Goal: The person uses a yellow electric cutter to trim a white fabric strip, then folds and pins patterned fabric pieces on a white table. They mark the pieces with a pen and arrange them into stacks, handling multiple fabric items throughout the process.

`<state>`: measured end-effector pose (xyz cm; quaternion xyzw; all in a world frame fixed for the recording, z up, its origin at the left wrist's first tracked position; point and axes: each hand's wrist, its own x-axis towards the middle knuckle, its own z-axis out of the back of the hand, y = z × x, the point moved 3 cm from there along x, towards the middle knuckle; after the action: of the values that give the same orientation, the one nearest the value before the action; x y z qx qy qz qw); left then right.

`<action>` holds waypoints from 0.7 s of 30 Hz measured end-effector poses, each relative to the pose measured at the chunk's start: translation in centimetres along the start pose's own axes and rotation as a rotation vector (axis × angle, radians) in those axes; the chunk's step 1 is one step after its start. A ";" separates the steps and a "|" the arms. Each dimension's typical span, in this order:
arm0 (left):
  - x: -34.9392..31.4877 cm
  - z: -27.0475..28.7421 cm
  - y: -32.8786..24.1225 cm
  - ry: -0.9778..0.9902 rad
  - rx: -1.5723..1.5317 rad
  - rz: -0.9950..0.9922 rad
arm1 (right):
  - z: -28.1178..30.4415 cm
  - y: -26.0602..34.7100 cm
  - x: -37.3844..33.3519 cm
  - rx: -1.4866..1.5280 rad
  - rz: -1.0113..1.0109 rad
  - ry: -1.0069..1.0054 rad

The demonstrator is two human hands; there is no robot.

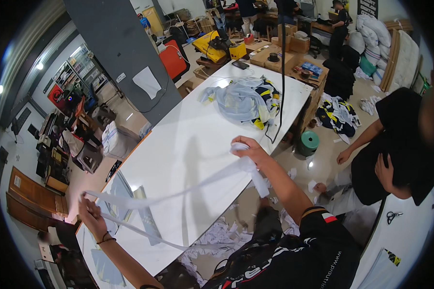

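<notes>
Head camera view: A person holds a long white strip above a white table, both hands clamped on it. The left hand pinches the strip over the table's near left end, one length running up to the other hand and a second sloping down toward the table's near edge. The right hand, fingers curled around a bunched section, is raised by the table's right edge, a loose tail hanging below. Toward the table's far end sits a pile of pale grey, navy and yellow fabric, a dark phone just beyond it; blue-grey pieces lie at the table's near left. White scraps litter the floor beside the table, and a co-worker in black is to its right.
</notes>
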<state>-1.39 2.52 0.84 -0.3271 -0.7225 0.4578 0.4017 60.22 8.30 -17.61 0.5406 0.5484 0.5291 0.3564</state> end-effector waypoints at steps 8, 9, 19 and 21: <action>8.0 -6.7 1.9 -0.184 0.156 -0.124 | 15.4 -10.9 18.5 -0.482 -0.122 -0.600; 8.7 -6.4 3.7 -0.184 0.208 -0.109 | 20.0 -12.3 19.9 -0.512 -0.103 -0.809; 1.4 -8.9 23.7 -0.348 0.609 0.453 | 39.0 -14.7 29.4 -1.041 -0.281 -1.153; -1.9 -10.2 25.0 -0.359 0.663 0.539 | 34.0 -14.7 32.1 -0.940 -0.539 -0.866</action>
<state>11.13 14.17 -20.14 -0.2727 -0.4845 0.8016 0.2198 84.64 48.15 -32.29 0.3364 0.1846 0.3400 0.8586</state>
